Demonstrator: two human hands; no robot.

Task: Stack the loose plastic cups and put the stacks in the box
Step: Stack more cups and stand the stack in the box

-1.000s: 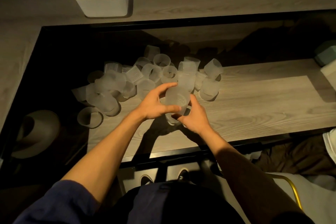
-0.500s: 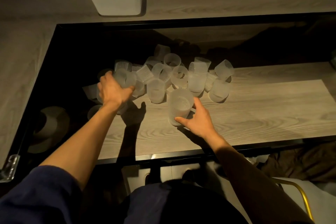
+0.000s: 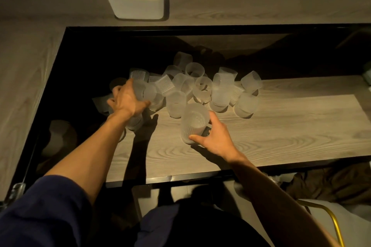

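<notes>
An upright stack (image 3: 193, 123) of ribbed, frosted plastic cups is held near its base by the right hand (image 3: 215, 138), thumb on the near side and fingers curled round the right side and back. The stack is stood on a wood-grain tabletop (image 3: 281, 126).

To the left of the stack, and slightly beyond it, the left hand (image 3: 127, 99) is extended from a dark blue sleeve (image 3: 40, 212). Its fingers are bent over a single cup (image 3: 140, 90) lying at the left edge of the heap, and that cup is gripped.

Just behind the stack, the loose cups (image 3: 202, 88) are spread in a jumble, some upright and some tipped on their sides, many touching. The ones farthest left are set against a dark, black-framed panel (image 3: 80, 62).

Well beyond the stack, and to its left, a white plastic box (image 3: 136, 6) is placed on a grey wood counter. A pale upright shape is seen inside it, too blurred to be named.

Nearer than the stack, to its right, a curved brass chair frame (image 3: 333, 220) is seen.
</notes>
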